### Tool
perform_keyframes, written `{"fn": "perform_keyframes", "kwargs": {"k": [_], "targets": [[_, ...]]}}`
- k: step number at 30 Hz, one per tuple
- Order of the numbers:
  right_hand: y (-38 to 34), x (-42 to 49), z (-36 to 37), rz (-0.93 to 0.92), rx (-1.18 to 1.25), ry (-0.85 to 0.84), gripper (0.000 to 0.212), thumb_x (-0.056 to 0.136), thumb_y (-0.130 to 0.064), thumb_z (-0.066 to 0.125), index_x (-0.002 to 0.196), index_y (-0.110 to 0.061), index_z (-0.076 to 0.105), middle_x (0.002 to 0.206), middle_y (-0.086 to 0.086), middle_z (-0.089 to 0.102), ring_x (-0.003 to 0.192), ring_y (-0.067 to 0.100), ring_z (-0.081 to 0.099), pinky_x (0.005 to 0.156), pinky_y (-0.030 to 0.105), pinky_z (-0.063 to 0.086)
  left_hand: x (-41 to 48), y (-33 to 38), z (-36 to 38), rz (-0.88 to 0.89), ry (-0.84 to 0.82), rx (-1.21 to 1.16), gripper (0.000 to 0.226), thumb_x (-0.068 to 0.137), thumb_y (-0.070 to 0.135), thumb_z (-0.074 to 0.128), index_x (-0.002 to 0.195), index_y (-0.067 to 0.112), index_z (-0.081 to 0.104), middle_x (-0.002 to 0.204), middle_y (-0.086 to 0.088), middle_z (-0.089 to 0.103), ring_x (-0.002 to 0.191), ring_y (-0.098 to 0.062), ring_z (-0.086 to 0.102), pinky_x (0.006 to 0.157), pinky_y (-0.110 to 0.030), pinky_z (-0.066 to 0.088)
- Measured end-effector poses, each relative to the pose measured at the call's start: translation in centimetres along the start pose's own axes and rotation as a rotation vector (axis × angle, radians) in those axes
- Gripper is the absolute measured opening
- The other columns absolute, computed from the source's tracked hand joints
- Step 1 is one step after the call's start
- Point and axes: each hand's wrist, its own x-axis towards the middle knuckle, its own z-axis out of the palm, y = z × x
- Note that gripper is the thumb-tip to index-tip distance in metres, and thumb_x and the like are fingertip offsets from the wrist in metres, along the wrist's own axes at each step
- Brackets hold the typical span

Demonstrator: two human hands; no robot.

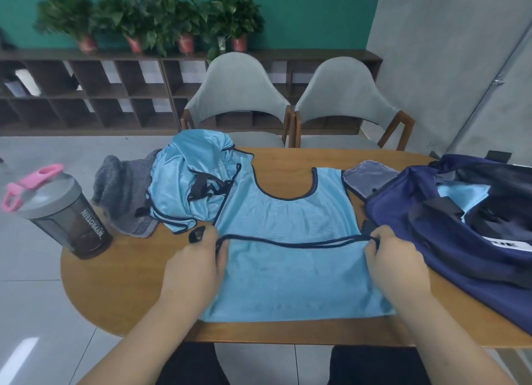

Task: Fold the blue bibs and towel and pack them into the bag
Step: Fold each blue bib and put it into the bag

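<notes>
Wooden desk [121, 298] with a rounded left end fills the middle of the view; its near edge runs just above the person's lap, and bare wood shows along the front and at the left corner. A blue bib [288, 212] lies flat at the centre, neck hole towards the far edge. The left hand [193, 266] and right hand [394, 261] each pinch one end of a dark-trimmed edge drawn across it. On the right the navy bag [431, 240] lies open, touching the bib's side and spilling over the desk's front edge, with a piece of blue cloth [472, 194] inside. Behind and left, a heap of blue bibs [190, 183] overlaps the flat one and rests against a grey towel [121, 189]. A shaker bottle [66, 212] with a pink-handled lid stands at the left rim, reading "MYPROTEIN". A white label [506, 243] on the bag is only partly legible. Two grey chairs [236, 91] crowd the far edge, ahead of a shelf [86, 91] carrying potted plants [149, 16].
</notes>
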Motion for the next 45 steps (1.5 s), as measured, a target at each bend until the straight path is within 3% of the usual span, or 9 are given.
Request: {"fn": "perform_keyframes", "kwargs": {"k": [3,7,11,14,22,26,30,38,45], "targets": [[-2.3,1.3,-1.4,-0.040,0.086,0.151,0.010,0.102,-0.026,0.053,0.111,-0.021,0.053,0.069,0.005,0.054,0.062,0.032,0.046,0.055,0.037,0.035,3.7,0.6,-0.8,-0.164,0.025,-0.334,0.021,0.106,0.040,0.055,0.102,0.021,0.047,0.062,0.002,0.055,0.053,-0.022,0.055,0.048,-0.035,0.035],[-5.5,5.8,0.1,-0.025,0.225,0.163,0.008,0.106,-0.028,0.046,0.107,-0.020,0.048,0.074,0.010,0.057,0.064,0.034,0.048,0.057,0.039,0.036,8.4,0.6,1.9,-0.299,0.109,-0.421,0.020,0.108,0.030,0.054,0.117,0.011,0.052,0.076,-0.001,0.058,0.071,-0.031,0.060,0.060,-0.040,0.043],[-3.0,7.0,3.6,0.054,0.213,0.001,0.016,0.106,-0.025,0.048,0.114,-0.013,0.056,0.092,0.019,0.070,0.083,0.041,0.059,0.067,0.040,0.042,7.5,-1.3,5.7,-0.205,-0.068,-0.342,0.028,0.105,0.024,0.058,0.130,0.012,0.055,0.097,-0.005,0.066,0.091,-0.031,0.066,0.074,-0.042,0.053],[-1.0,5.2,4.4,0.030,0.181,0.080,0.019,0.104,-0.024,0.054,0.118,-0.013,0.060,0.086,0.013,0.071,0.081,0.039,0.061,0.062,0.038,0.039,5.5,-2.4,6.5,-0.099,-0.046,-0.253,0.033,0.102,0.021,0.061,0.134,0.013,0.057,0.117,-0.007,0.063,0.106,-0.029,0.063,0.088,-0.045,0.055],[0.7,0.9,2.6,-0.039,0.111,0.018,0.013,0.102,-0.028,0.057,0.112,-0.021,0.061,0.090,0.005,0.071,0.078,0.034,0.061,0.061,0.037,0.043,0.0,-2.5,4.4,-0.015,-0.041,-0.029,0.030,0.101,0.016,0.061,0.131,0.014,0.058,0.098,-0.005,0.064,0.076,-0.027,0.062,0.057,-0.036,0.049],[0.0,0.4,1.2,-0.100,0.047,0.145,0.015,0.100,-0.030,0.059,0.114,-0.022,0.062,0.101,0.004,0.071,0.080,0.036,0.066,0.060,0.036,0.044,0.8,-2.6,1.9,-0.059,-0.112,-0.070,0.026,0.108,0.029,0.044,0.135,0.029,0.046,0.078,0.003,0.063,0.067,-0.026,0.062,0.057,-0.039,0.049],[-1.9,3.6,0.8,-0.126,0.085,0.258,0.017,0.102,-0.031,0.058,0.116,-0.022,0.063,0.112,0.003,0.068,0.086,0.037,0.066,0.063,0.037,0.044,5.2,-1.8,0.7,-0.095,0.004,-0.096,0.018,0.108,0.029,0.045,0.125,0.027,0.043,0.074,0.002,0.058,0.066,-0.029,0.058,0.056,-0.039,0.045],[-0.1,6.4,4.7,-0.131,-0.006,0.010,0.024,0.103,-0.027,0.056,0.127,-0.024,0.057,0.120,0.008,0.061,0.089,0.039,0.065,0.066,0.040,0.046,6.1,-2.5,5.9,-0.044,-0.129,-0.010,0.044,0.106,0.025,0.049,0.148,0.014,0.046,0.121,-0.010,0.056,0.091,-0.034,0.063,0.073,-0.043,0.053],[2.3,3.2,4.1,-0.183,-0.047,0.071,0.038,0.101,-0.029,0.061,0.137,-0.027,0.052,0.116,0.004,0.057,0.073,0.033,0.064,0.057,0.042,0.055,1.1,-2.0,5.1,-0.099,-0.143,0.104,0.057,0.107,0.037,0.049,0.158,0.018,0.035,0.139,-0.006,0.050,0.080,-0.025,0.066,0.054,-0.034,0.048]]}}
